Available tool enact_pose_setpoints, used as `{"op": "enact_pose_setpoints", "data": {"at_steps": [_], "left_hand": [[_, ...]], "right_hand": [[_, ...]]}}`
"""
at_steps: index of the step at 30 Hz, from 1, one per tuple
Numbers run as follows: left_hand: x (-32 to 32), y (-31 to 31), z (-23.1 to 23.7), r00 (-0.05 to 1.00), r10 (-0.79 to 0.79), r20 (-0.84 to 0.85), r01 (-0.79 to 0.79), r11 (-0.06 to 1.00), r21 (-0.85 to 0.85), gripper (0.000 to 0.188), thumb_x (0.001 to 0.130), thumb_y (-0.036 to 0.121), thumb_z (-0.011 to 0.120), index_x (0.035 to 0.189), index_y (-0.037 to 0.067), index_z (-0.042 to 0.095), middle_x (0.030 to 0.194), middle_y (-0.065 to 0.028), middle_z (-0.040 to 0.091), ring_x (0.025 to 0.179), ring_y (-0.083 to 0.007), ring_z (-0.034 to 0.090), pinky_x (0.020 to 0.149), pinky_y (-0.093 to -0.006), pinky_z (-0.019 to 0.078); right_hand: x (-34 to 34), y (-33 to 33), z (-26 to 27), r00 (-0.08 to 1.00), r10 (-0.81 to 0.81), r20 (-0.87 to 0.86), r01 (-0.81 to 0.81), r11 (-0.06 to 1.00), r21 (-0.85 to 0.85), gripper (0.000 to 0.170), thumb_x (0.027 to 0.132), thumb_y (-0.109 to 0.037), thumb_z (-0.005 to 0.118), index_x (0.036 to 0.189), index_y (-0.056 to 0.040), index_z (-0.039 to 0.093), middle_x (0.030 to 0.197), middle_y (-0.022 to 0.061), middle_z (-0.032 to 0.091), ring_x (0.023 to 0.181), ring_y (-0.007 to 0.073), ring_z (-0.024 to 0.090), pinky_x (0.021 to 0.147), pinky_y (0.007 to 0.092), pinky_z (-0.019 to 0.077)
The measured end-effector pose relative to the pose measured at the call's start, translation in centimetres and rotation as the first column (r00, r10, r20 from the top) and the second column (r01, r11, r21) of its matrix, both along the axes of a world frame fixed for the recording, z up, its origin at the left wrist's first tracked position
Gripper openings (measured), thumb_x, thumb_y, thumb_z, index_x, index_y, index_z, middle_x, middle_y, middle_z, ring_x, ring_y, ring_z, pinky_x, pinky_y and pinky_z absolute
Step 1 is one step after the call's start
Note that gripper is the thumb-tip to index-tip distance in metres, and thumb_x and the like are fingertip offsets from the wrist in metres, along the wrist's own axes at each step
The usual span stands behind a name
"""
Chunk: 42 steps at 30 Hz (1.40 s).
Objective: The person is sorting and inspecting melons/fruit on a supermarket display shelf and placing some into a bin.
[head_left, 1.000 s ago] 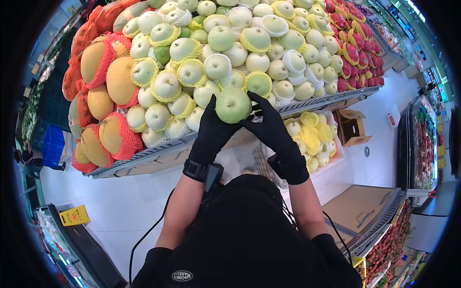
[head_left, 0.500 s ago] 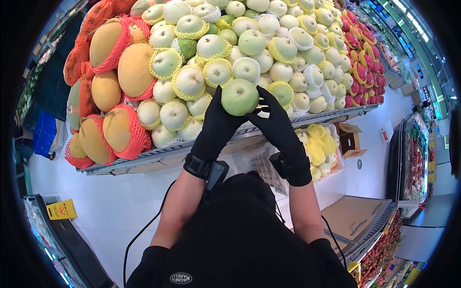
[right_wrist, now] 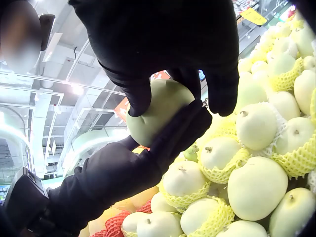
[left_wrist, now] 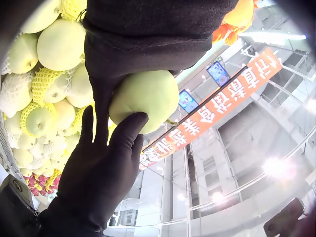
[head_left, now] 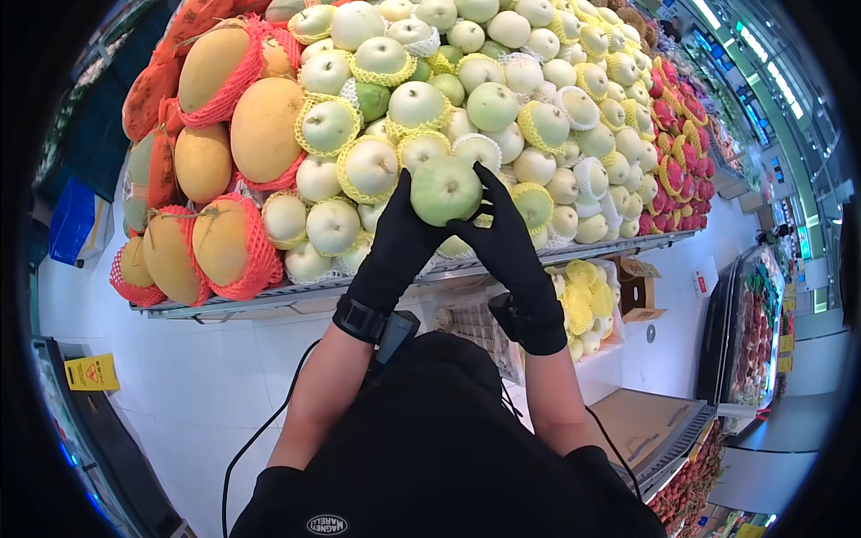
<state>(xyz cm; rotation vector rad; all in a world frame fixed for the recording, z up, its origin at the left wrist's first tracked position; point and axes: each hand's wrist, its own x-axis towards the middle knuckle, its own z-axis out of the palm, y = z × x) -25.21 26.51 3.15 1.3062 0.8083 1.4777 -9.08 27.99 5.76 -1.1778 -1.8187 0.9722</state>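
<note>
A round pale green melon [head_left: 446, 190] is held in front of the heaped fruit, between two black-gloved hands. The left hand [head_left: 399, 238] grips its left side, fingers curved around it. On the right side the right hand [head_left: 502, 235] holds it with thumb and fingers. In the left wrist view the right hand's thumb presses on the melon [left_wrist: 148, 98]. The right wrist view shows both the left hand [right_wrist: 123, 165] and the right hand [right_wrist: 168, 44] around the melon [right_wrist: 159, 111].
Pale melons [head_left: 368, 166], many in foam nets, fill the stand, with large yellow melons [head_left: 269, 130] in red nets at left and dragon fruit [head_left: 677, 161] at right. Below the stand's edge are a crate of fruit [head_left: 587, 300] and a cardboard box [head_left: 639, 296]. A yellow sign [head_left: 91, 373] stands lower left.
The head view has shifted, so the stand appears slightly moved and turned. Both hands keep hold of the melon, whose stem spot has turned a little to the right.
</note>
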Motion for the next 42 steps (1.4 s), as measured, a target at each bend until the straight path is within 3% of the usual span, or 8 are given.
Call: {"op": "enact_pose_setpoints", "data": {"at_steps": [7,10,17,22,25,27,40,42], "left_hand": [[-0.5,0.1,-1.2,0.997,0.05,-0.052,-0.051,0.998,-0.032,0.044,0.094,0.005,0.057,0.134,0.0,0.038,0.132,-0.0133,0.05,0.118,-0.0229,0.053,0.098,-0.0349,0.0463],[-0.9,0.8,-1.2,0.618,-0.142,0.773,0.428,0.886,-0.179,0.046,0.094,0.002,0.056,0.136,0.0,0.037,0.132,-0.0141,0.049,0.12,-0.0227,0.052,0.1,-0.0369,0.0457],[-1.7,0.0,2.3,0.88,-0.268,0.393,0.372,0.902,-0.218,0.047,0.09,0.003,0.062,0.132,0.0,0.042,0.126,-0.0119,0.055,0.114,-0.0204,0.057,0.093,-0.0336,0.0513],[-1.7,0.7,1.5,0.872,-0.285,0.399,0.399,0.885,-0.241,0.049,0.087,0.0,0.065,0.13,0.001,0.043,0.122,-0.0105,0.058,0.113,-0.0194,0.057,0.093,-0.033,0.0518],[-2.1,0.4,1.8,0.978,-0.208,0.0,0.206,0.97,-0.127,0.05,0.085,0.0,0.066,0.13,0.001,0.044,0.122,-0.0098,0.057,0.113,-0.0192,0.057,0.094,-0.0338,0.0515],[-2.3,0.6,1.5,0.965,-0.218,0.143,0.241,0.955,-0.173,0.051,0.084,0.0,0.068,0.129,0.002,0.044,0.122,-0.0089,0.057,0.112,-0.0189,0.057,0.094,-0.0339,0.0511],[-4.1,-0.4,1.7,0.846,-0.201,0.493,0.428,0.808,-0.406,0.043,0.084,-0.004,0.065,0.124,0.003,0.052,0.117,-0.0047,0.059,0.106,-0.0154,0.06,0.091,-0.0312,0.052],[-4.1,-0.7,1.5,0.931,-0.248,0.267,0.326,0.894,-0.307,0.043,0.084,-0.005,0.064,0.125,0.003,0.051,0.117,-0.0045,0.058,0.106,-0.0145,0.06,0.092,-0.0307,0.0517]], "right_hand": [[-2.6,0.3,0.2,1.0,-0.02,-0.024,0.024,0.986,0.164,0.086,0.071,-0.017,0.082,0.141,-0.0022,0.035,0.135,0.0154,0.048,0.121,0.0251,0.049,0.102,0.038,0.0416],[-2.5,0.8,0.9,0.996,-0.074,0.039,0.068,0.989,0.134,0.082,0.071,-0.017,0.081,0.139,-0.0015,0.036,0.13,0.0151,0.05,0.12,0.0241,0.05,0.101,0.0373,0.0423],[-0.7,2.2,0.8,0.782,-0.089,-0.618,-0.089,0.964,-0.252,0.061,0.086,-0.028,0.064,0.134,0.0026,0.042,0.123,0.0127,0.055,0.112,0.0213,0.055,0.095,0.0348,0.0458],[-0.5,1.8,1.4,0.803,-0.1,-0.588,-0.17,0.907,-0.385,0.047,0.1,-0.032,0.046,0.135,0.0004,0.044,0.131,0.0078,0.051,0.121,0.0169,0.046,0.106,0.0323,0.035],[-0.7,1.7,1.3,0.894,-0.094,-0.437,-0.033,0.961,-0.273,0.046,0.101,-0.032,0.045,0.133,0.0003,0.047,0.127,0.0092,0.054,0.117,0.0164,0.05,0.102,0.0309,0.0381],[-1.4,1.5,1.6,0.942,-0.088,-0.324,0.078,0.996,-0.045,0.047,0.099,-0.034,0.049,0.13,0.0013,0.049,0.12,0.0116,0.059,0.111,0.0158,0.054,0.096,0.0296,0.0418],[-0.5,1.4,0.0,0.9,-0.158,-0.405,0.05,0.963,-0.263,0.044,0.103,-0.036,0.042,0.133,-0.0045,0.046,0.119,0.0025,0.054,0.108,0.0092,0.052,0.087,0.0256,0.0475],[-0.3,1.6,-0.8,0.907,-0.127,-0.401,0.044,0.977,-0.208,0.044,0.103,-0.038,0.041,0.131,-0.0045,0.048,0.114,0.002,0.055,0.101,0.0089,0.055,0.082,0.0251,0.0488]]}}
